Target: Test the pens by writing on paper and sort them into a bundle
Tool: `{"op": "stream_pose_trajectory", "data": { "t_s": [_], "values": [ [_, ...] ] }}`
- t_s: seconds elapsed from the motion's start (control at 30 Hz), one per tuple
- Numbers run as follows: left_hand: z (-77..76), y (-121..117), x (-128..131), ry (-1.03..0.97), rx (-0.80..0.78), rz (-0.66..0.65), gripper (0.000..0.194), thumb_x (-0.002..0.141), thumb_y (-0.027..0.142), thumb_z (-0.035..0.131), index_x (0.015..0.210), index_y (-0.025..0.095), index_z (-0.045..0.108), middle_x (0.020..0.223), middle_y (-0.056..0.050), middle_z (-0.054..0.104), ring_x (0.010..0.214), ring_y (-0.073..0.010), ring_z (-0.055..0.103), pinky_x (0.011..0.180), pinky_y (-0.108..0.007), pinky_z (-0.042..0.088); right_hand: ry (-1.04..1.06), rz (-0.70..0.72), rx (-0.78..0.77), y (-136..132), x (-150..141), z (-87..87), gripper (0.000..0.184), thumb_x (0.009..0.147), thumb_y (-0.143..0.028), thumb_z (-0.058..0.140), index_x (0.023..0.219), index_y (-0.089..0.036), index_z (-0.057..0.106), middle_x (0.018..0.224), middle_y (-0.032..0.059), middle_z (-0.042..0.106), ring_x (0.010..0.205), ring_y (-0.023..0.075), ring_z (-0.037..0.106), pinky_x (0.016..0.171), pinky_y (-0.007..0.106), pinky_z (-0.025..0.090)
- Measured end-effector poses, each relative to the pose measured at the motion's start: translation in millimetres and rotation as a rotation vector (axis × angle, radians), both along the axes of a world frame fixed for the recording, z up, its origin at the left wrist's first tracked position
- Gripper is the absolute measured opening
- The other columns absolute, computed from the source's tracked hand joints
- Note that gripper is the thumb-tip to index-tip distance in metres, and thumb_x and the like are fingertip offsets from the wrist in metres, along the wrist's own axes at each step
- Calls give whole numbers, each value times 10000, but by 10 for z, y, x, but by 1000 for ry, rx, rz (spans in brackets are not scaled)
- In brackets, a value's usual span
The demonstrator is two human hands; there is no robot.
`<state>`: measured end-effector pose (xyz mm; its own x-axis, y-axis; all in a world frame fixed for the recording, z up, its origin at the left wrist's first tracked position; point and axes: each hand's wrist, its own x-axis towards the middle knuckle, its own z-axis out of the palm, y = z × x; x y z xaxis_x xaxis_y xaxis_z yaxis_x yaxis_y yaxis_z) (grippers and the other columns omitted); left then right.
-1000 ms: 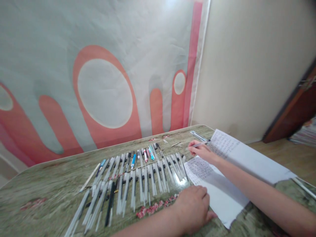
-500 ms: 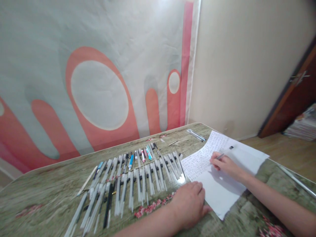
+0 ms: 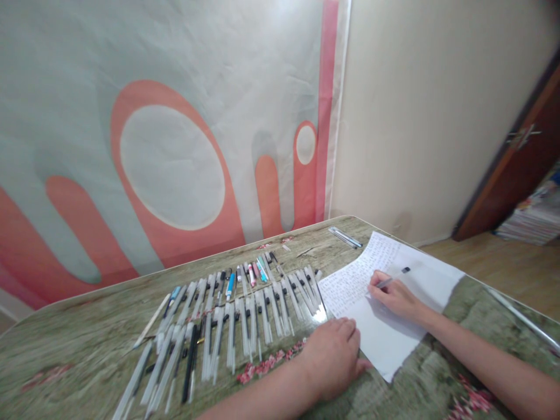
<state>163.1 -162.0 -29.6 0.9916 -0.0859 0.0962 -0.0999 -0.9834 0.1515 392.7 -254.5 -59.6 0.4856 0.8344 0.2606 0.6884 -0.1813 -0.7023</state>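
My right hand [image 3: 391, 294] pinches a pen [image 3: 387, 283] with a clear barrel and a dark end, its tip down near the written lines. Beneath it lies a white sheet of paper [image 3: 385, 344], its upper left part covered in handwriting and its lower part blank. My left hand [image 3: 335, 353] rests flat on the table at the sheet's left edge, fingers together and thumb out, holding nothing. Just beyond the left hand are rows of pens [image 3: 266, 315], mostly clear-barrelled with black clips. A blue pen [image 3: 230, 287] and a black pen [image 3: 189, 364] stand out among them.
The table [image 3: 87, 350] has a wood-look cover with pink flowers. A slim clear pack [image 3: 345, 237] lies at the far edge. A silvery rod [image 3: 522, 318] runs along the right edge. Behind are a patterned wall hanging [image 3: 245, 116], a brown door [image 3: 507, 157] and stacked papers [image 3: 531, 216].
The view has shifted slightly. My right hand has moved a little with the pen, which now tilts lower across the hand. My left hand stays in place on the table.
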Motion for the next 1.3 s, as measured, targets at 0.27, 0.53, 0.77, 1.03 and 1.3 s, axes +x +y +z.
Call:
{"op": "stream_pose_trajectory", "data": {
  "t_s": [0.27,0.53,0.77,1.03,1.3],
  "values": [
    [-18,7,-9,-20,3,-8,535,830,496,329,1163,93,442,1186,-144,474,1105,-243,418,931,-357,333,-4,-5,-32,-10,-6,12,139,741,-294,435,635,-204,443,558,-37,471,536,130,456,524,254,348],
    [-25,8,-8,-28,18,-11,528,831,490,333,1147,83,450,1171,-137,486,1100,-239,420,936,-345,328,-6,-5,-37,-10,12,-7,140,752,-285,428,643,-199,441,579,-31,480,573,133,466,551,255,359],
    [-15,18,-8,-28,24,-20,515,839,472,332,1153,78,439,1181,-131,476,1105,-233,413,944,-334,320,-36,8,-42,-13,-10,22,146,774,-268,410,649,-194,421,588,-34,454,580,129,459,554,255,351],
    [-16,17,-21,-43,17,-25,511,834,478,339,1132,78,450,1158,-134,489,1093,-233,421,930,-336,335,-31,14,-25,6,23,-15,122,751,-238,420,637,-193,414,594,-33,446,585,128,450,562,260,346],
    [-44,24,-24,-67,42,-46,555,835,506,298,1120,59,463,1125,-139,507,1072,-239,439,909,-328,352,541,-163,63,228,197,-121,218,728,-332,499,580,-190,424,467,-47,433,422,90,387,411,218,317]
  ]
}}
